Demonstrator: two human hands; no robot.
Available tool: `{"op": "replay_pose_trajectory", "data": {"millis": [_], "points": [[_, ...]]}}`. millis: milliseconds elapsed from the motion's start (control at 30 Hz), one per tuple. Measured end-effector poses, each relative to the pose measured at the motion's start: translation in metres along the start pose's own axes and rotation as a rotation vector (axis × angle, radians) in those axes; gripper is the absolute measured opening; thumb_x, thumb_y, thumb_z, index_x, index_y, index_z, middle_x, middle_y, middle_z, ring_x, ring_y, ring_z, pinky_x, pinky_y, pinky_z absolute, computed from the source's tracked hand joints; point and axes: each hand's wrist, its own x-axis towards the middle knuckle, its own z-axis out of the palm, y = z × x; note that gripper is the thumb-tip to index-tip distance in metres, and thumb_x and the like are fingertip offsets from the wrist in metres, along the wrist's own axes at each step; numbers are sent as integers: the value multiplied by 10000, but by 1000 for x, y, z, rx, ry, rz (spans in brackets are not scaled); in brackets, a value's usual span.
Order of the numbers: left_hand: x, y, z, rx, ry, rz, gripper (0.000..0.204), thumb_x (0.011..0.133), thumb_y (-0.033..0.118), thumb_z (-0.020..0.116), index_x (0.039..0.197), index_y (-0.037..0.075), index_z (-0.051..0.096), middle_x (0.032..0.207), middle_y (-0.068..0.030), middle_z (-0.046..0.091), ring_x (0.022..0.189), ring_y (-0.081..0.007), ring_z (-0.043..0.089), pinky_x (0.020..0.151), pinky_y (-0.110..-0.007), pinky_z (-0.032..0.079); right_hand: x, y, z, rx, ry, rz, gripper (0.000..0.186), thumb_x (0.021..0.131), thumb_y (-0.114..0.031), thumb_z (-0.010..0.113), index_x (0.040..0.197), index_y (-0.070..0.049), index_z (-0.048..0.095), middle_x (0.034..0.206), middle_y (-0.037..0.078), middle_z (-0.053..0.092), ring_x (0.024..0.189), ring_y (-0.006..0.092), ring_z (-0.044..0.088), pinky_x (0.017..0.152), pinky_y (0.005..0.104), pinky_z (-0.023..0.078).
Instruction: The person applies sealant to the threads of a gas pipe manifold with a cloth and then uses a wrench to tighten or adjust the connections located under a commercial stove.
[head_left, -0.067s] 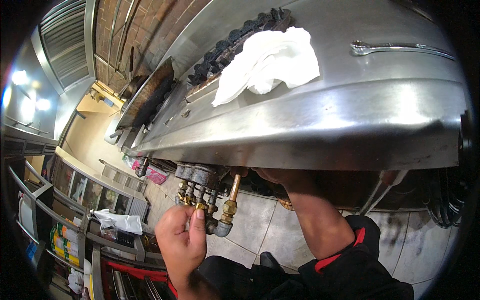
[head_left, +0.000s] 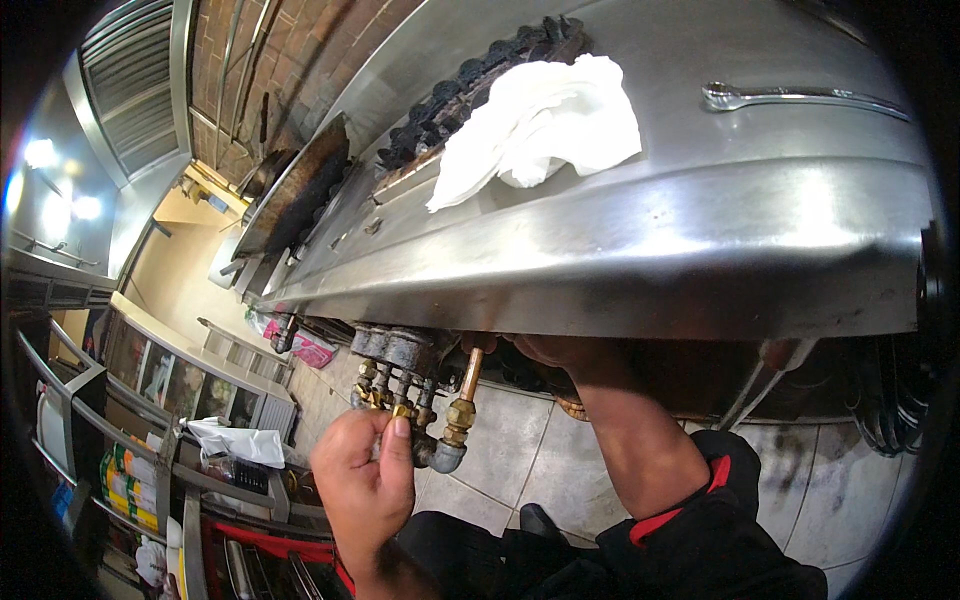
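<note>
My left hand [head_left: 365,470] is closed on a small brass fitting [head_left: 400,412] on a grimy metal valve manifold [head_left: 395,350] below the front lip of the steel range [head_left: 620,260]. A copper-coloured pipe with brass nuts [head_left: 461,410] descends on its right to an elbow. My right hand [head_left: 540,350] reaches under that lip behind the pipe; its fingers are mostly hidden. On top lie a crumpled white cloth [head_left: 540,125], a blackened burner piece [head_left: 440,100] and a chrome wrench [head_left: 790,95].
A blackened pan [head_left: 300,190] stands farther along the range by a brick wall. Shelving with packages [head_left: 130,475] and a white bag [head_left: 230,440] runs along the left. Tiled floor [head_left: 500,445] shows beneath my arms, with a pink package [head_left: 310,348] farther off.
</note>
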Motion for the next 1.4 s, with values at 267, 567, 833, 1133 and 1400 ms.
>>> {"op": "replay_pose_trajectory", "data": {"millis": [267, 567, 833, 1133, 1400], "points": [[1, 2, 0, 19, 10, 3, 144, 807, 52, 640, 716, -32, 566, 653, -155, 550, 583, -303, 549, 563, -353, 428, 0, -1, 3, -11, 0, 1, 193, 866, -140, 664, 974, 8, 603, 839, 142, 649, 783, 222, 651, 698, 312, 523], [0, 0, -1, 7, 25, 31, 138, 809, 59, 644, 719, -25, 584, 658, -152, 561, 588, -300, 559, 565, -352, 436, 3, 4, 11, -6, -6, 7, 197, 859, -128, 671, 982, 7, 601, 837, 141, 646, 791, 222, 649, 706, 311, 523], [0, -3, 0, -10, 33, 13, 122, 800, 67, 656, 730, -13, 596, 665, -146, 572, 601, -299, 572, 574, -351, 445, 1, 17, 28, 11, 96, 59, 353, 783, -90, 742, 1073, 3, 564, 938, 128, 616, 867, 229, 624, 775, 341, 527], [-1, -3, 0, -28, 42, 23, 123, 802, 74, 656, 731, -7, 596, 667, -146, 576, 607, -304, 576, 579, -359, 449, -6, 6, 8, -183, 117, -38, 346, 806, 6, 694, 1115, -3, 537, 1023, 141, 585, 936, 237, 617, 841, 365, 540], [-1, -2, 0, -14, 34, 22, 120, 807, 73, 647, 733, -5, 593, 665, -145, 574, 608, -306, 577, 578, -360, 449, -5, 4, 35, -392, -3, 77, 465, 787, -347, 765, 1095, -43, 593, 1038, 123, 613, 947, 251, 582, 861, 368, 477]]}}
